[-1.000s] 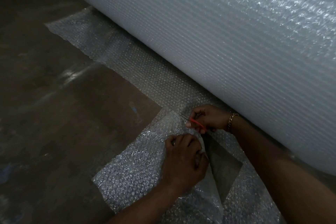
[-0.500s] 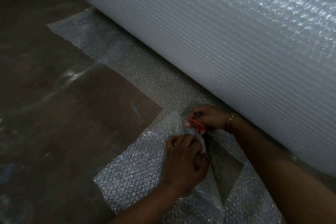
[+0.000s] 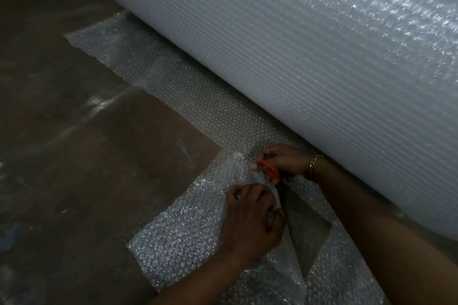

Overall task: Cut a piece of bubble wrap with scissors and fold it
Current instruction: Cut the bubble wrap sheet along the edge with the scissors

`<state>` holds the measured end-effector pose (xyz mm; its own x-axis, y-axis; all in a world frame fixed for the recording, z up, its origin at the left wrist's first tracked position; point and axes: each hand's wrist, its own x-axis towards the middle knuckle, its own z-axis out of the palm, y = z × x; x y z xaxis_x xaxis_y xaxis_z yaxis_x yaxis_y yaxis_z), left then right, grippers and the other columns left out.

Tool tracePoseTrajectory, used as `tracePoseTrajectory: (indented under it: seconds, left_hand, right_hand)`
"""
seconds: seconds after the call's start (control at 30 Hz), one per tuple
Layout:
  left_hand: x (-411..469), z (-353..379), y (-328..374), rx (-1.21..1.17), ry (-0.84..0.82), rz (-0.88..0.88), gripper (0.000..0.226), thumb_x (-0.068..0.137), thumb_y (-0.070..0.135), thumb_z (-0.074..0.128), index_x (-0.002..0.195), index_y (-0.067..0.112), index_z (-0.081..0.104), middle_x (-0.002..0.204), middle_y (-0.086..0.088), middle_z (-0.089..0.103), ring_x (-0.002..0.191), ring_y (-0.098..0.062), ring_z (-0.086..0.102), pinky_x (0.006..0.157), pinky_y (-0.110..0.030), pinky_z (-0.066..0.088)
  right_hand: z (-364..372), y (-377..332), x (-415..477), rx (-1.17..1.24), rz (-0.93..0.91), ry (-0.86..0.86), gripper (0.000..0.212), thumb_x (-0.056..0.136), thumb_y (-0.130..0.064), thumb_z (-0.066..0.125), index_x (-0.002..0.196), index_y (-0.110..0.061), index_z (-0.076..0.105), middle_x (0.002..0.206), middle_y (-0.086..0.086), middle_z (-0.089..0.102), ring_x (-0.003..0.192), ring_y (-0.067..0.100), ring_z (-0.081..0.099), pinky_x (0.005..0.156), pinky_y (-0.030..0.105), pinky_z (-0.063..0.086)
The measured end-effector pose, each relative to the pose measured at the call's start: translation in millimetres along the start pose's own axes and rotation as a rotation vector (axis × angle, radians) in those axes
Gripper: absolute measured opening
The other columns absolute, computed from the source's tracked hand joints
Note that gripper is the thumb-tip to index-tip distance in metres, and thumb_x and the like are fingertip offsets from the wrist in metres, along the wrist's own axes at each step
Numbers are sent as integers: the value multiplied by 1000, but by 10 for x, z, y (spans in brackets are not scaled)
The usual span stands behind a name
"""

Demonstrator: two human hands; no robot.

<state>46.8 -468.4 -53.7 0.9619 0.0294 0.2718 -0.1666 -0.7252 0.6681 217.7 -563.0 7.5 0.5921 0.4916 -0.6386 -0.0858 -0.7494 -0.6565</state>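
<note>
Cutting step, not done; no fold started.

Landmark: the roll [image 3: 297, 69], lying on the floor [image 3: 86, 156].

- Right hand [image 3: 282, 163] sits just in front of the roll, fingers closed through the orange scissors [image 3: 269, 168]. Blade tip points left along the roll's length, into the wrap [image 3: 183, 228]. Whether the blades are open or shut is too small to tell.
- Left hand [image 3: 250, 220], nearer the camera than the right, is clenched on a gathered bunch of wrap, lifting the cut flap off the floor.
- The wrap piece lies on the floor in front of the roll, on the near side, and looks joined to the sheet only around the blade tip. A dark triangle of bare floor [image 3: 304, 228] shows where the cut has opened behind the hands.
- A strip of uncut sheet [image 3: 173, 86] runs along the roll's foot, off to the far left.

Next move, my read: keep tension with the left hand and run the blades left, parallel to the roll, until they meet the piece's left edge. Little seems left to cut.

Edges/room: the roll's curve hems the right wrist, so no room on that side. Floor left of the piece and away from the roll is bare, which gives room to drag the piece out and fold it.

Risk: slack film bunches in the blades.
</note>
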Motion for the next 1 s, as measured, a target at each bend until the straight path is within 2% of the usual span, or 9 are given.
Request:
tracePoseTrajectory:
  seconds: [0.1, 0.23, 0.43, 0.63, 0.7, 0.87, 1.0]
  left_hand:
    - [7, 3, -9, 6, -3, -2, 10, 87, 33, 57, 85, 24, 55, 96, 10, 50, 97, -15, 51, 95, -43, 38]
    - [9, 3, -9, 21, -11, -1, 11, 88, 34, 56, 85, 23, 56, 96, 9, 50, 97, -15, 51, 95, -43, 38]
    - [7, -7, 2, 8, -16, -8, 10, 87, 34, 56, 85, 24, 55, 95, 10, 49, 97, -14, 51, 95, -42, 38]
    - [3, -7, -1, 1, -15, -7, 11, 88, 35, 57, 86, 24, 56, 96, 10, 50, 97, -15, 52, 95, -44, 38]
    - [5, -4, -7, -5, -4, -4, 11, 88, 35, 57, 85, 24, 55, 95, 10, 50, 96, -15, 52, 95, -44, 38]
    - [1, 3, -3, -13, 4, -3, 11, 87, 34, 57, 85, 24, 56, 95, 10, 50, 96, -16, 52, 95, -43, 38]
    - [8, 10, -13, -6, 8, 0, 11, 87, 34, 58, 85, 24, 55, 95, 10, 51, 96, -16, 53, 95, -44, 38]
  right_hand:
    - [0, -6, 3, 22, -5, 8, 32, 85, -43, 76, 90, -13, 67, 69, 4, 70, 52, 12, 60, 40, 17, 33]
    - [-8, 14, 31, 19, -23, -3, 32, 83, -45, 77, 87, -15, 68, 72, 10, 70, 54, 17, 59, 41, 19, 30]
    - [-69, 32, 20, -4, -51, -36, 28, 83, -36, 80, 88, -12, 67, 71, 12, 68, 51, 14, 56, 40, 19, 32]
    - [-65, 7, 99, -8, -13, -27, 44, 74, -54, 81, 85, -13, 69, 71, 16, 69, 58, 25, 57, 44, 20, 32]
    - [-57, -13, 133, -2, -19, -31, 43, 72, -55, 81, 82, -15, 68, 69, 16, 68, 57, 25, 57, 45, 21, 34]
    - [-62, -83, 130, -18, -23, -38, 35, 82, -44, 78, 82, -12, 63, 60, 9, 66, 46, 15, 55, 40, 18, 34]
    - [-74, -69, 133, 32, -54, -56, 30, 82, -34, 81, 85, -8, 66, 66, 11, 66, 50, 18, 56, 45, 22, 39]
